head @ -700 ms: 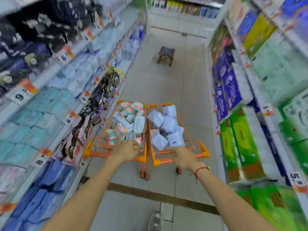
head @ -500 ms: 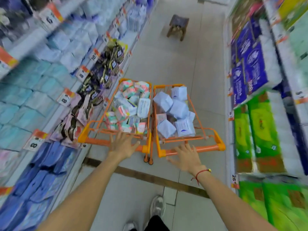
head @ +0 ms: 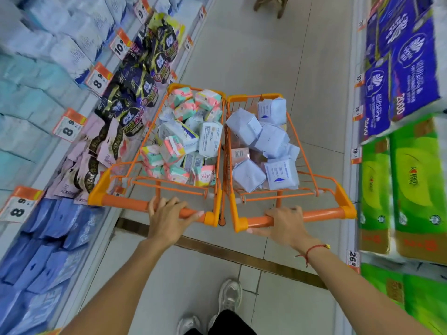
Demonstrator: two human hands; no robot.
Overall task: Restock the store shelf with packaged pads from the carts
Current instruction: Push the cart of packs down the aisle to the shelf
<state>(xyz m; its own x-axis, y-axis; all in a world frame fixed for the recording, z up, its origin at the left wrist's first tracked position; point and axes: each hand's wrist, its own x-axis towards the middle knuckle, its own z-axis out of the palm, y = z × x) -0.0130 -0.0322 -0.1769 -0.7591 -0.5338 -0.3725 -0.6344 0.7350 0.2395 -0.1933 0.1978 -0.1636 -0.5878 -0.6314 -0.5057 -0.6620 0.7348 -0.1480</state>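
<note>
Pad packs (head: 210,139) fill two carts (head: 169,93); left hand (head: 167,217), right hand (head: 284,222) grip handles.

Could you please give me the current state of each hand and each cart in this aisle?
Left hand: grips the left cart's handle.
Right hand: grips the right cart's handle.
Left cart: loaded with mixed pink, teal and white packs.
Right cart: loaded with pale blue packs.
</note>
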